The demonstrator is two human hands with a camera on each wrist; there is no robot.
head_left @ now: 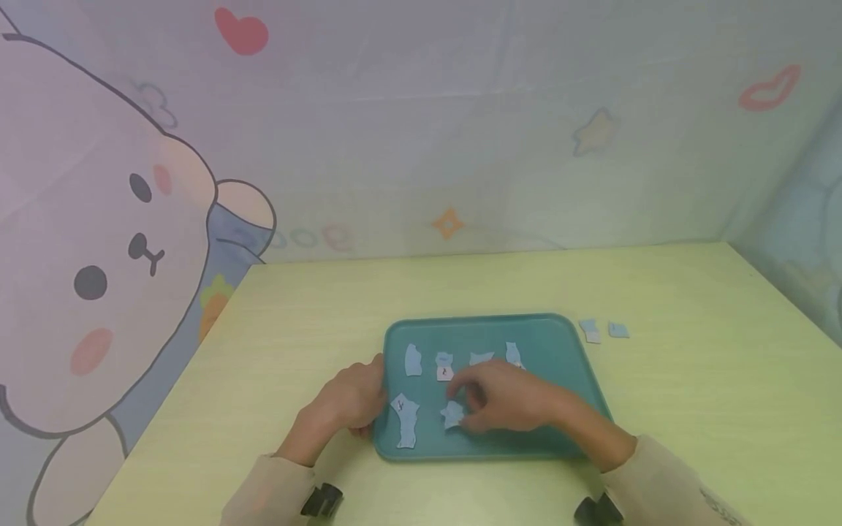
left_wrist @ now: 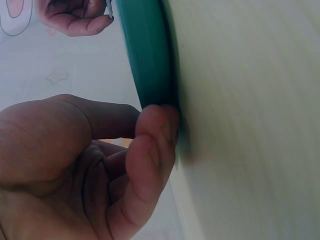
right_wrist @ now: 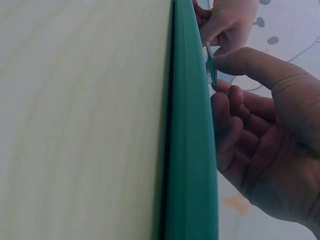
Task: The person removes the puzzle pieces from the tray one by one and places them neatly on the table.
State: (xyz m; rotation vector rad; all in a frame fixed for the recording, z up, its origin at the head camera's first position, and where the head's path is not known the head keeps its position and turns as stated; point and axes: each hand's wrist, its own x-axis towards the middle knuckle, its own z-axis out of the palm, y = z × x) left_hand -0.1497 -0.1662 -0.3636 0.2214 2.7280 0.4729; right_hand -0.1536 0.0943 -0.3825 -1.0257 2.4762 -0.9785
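Observation:
At the left side of a teal tray (head_left: 500, 332), my left hand (head_left: 351, 394) grips the rim, its fingertips curled against the edge in the left wrist view. Over the tray's middle, my right hand (head_left: 509, 398) pinches a small, jagged pale-blue paper piece (head_left: 452, 414) between thumb and finger. Edge-on in the right wrist view, that piece (right_wrist: 212, 65) looks thin and stands tilted up. A long torn piece (head_left: 408, 424) lies to its left in the tray. Behind it is a row of torn pieces, including a curved one (head_left: 413, 360) and one with a dark mark (head_left: 444, 365); my right hand partly covers this row.
Two more paper pieces, one (head_left: 590, 331) beside the other (head_left: 618, 330), lie on the pale wooden table (head_left: 316, 307) just right of the tray's far corner. A printed cloth backdrop (head_left: 421, 131) hangs behind the table and along its sides.

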